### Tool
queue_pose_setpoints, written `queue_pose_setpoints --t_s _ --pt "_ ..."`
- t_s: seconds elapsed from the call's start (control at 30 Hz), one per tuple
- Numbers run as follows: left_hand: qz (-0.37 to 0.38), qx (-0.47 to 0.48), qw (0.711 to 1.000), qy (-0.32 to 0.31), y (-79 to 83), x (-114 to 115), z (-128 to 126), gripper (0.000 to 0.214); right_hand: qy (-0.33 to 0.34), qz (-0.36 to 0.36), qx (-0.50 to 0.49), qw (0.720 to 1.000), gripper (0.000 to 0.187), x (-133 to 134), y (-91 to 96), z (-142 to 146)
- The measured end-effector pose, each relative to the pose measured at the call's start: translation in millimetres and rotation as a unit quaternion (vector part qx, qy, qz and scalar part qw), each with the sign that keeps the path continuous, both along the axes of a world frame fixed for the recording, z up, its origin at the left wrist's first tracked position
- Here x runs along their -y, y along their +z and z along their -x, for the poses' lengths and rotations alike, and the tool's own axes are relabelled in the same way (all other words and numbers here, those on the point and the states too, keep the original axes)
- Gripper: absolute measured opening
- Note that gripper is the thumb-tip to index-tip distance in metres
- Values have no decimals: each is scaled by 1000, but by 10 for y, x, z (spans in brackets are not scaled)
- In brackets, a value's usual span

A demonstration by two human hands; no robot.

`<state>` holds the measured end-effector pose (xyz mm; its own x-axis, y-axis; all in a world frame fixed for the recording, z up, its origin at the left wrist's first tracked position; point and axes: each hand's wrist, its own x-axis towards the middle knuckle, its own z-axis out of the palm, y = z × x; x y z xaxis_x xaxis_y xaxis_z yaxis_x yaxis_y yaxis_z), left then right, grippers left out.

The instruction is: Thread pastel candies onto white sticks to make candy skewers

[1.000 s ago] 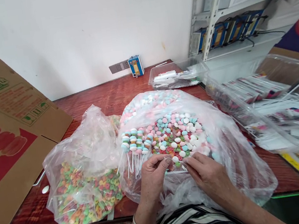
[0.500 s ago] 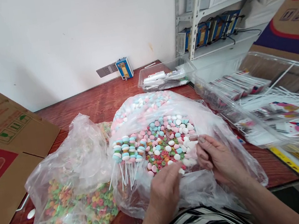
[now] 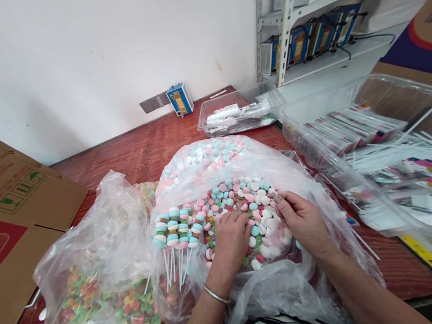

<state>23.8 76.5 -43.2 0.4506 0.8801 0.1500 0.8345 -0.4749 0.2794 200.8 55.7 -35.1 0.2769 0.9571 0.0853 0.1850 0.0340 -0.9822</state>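
My left hand (image 3: 231, 235) reaches over the loose candies, its fingers bent together and their tips hidden among the pieces. To its right, my right hand (image 3: 301, 219) pinches a thin white stick, mostly covered by the fingers. Between and beyond both hands lie pink, blue and white button-shaped candies (image 3: 258, 199) mixed with small coloured gummy rings, in an open clear plastic bag (image 3: 283, 287). On the bag's left side rest several finished candy skewers (image 3: 175, 226), striped stacks on white sticks pointing toward me.
A clear bag of gummy rings (image 3: 101, 320) lies at left beside a cardboard box (image 3: 7, 204). At right, a large clear tray (image 3: 348, 180) holds white sticks and printed packets. A smaller clear tray (image 3: 204, 126) stands at the back, near a blue device (image 3: 180, 100).
My left hand has moved forward and left into the candies. My right hand stays pinched, slightly shifted left. The whole view has moved a little.
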Motion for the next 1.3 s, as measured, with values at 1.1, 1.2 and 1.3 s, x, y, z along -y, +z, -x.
queue_pose_setpoints --t_s 1.1,1.2,1.3 --pt "52 141 985 79 -125 -372 -225 20 80 52 22 995 30 -21 -25 8" --pt "86 228 962 127 -84 -383 -134 19 80 57 11 995 30 -21 -16 11" --pt "199 382 888 163 -33 -352 -57 19 82 55 8 995 28 -21 -18 15"
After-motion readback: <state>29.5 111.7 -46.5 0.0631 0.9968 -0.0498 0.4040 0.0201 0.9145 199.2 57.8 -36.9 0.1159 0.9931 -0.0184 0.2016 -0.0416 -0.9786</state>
